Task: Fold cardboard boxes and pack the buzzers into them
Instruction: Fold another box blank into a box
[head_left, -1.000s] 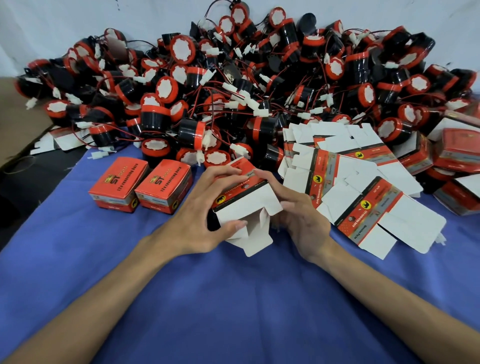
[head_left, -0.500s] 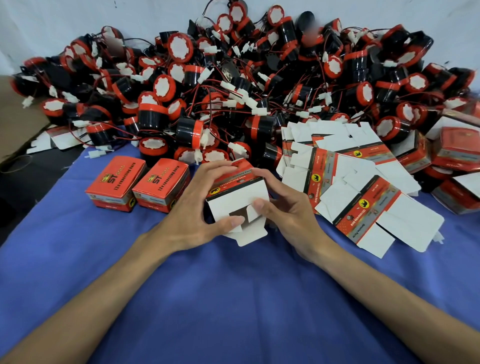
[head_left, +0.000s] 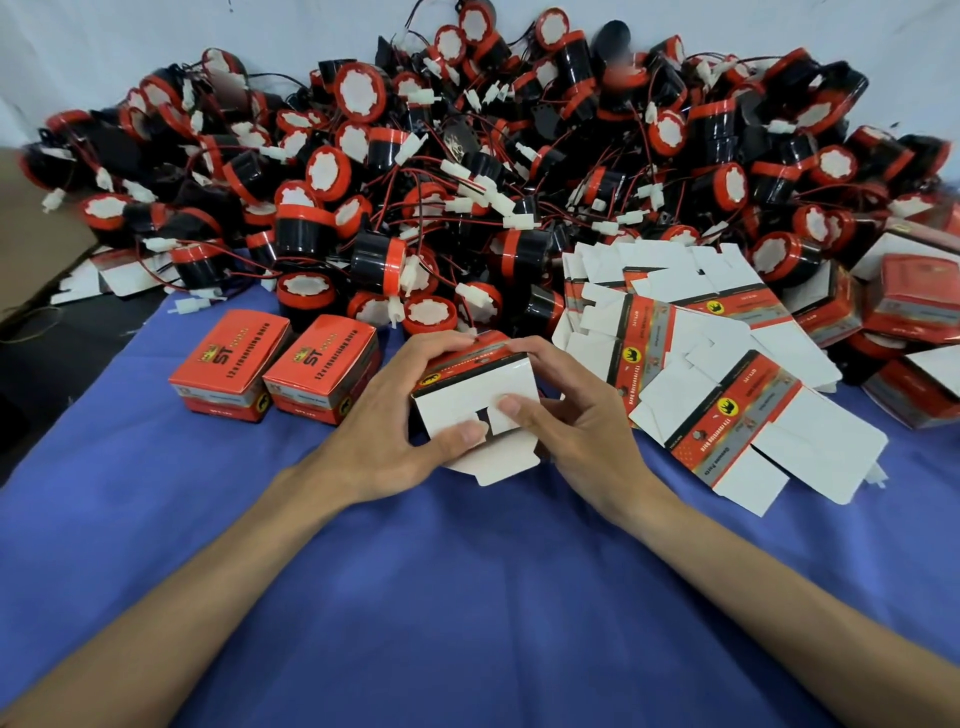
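**A:** Where is the box being folded?

**B:** The half-folded box (head_left: 470, 397) is in the middle, low over the blue-clothed desk (head_left: 467, 597), just in front of the heap of buzzers (head_left: 467, 182). Its red printed panel faces up and its white end flaps face the person. One white flap (head_left: 501, 462) sticks out below, toward the person. I cannot tell whether the box rests on the cloth.

**A:** And the grip on each side?

**B:** The left hand (head_left: 379, 431) has its fingers curled over the top edge, and its thumb presses the white flap from the front. The right hand (head_left: 587, 436) mirrors it: fingers over the top right corner, thumb on the small inner flap. Both grips are closed round the box, and a small dark gap shows between the two thumbs.

**A:** What lies around it?

**B:** Two closed boxes (head_left: 275, 364), red on top, stand side by side just left of the left hand, touching each other. A fanned stack of flat blanks (head_left: 701, 374) lies just right of the right hand, white sides and red printed bands showing. More red boxes (head_left: 914, 306) sit at the far right edge. The black-and-red buzzers, with white connectors and thin wires, are piled against the white wall (head_left: 156, 31).
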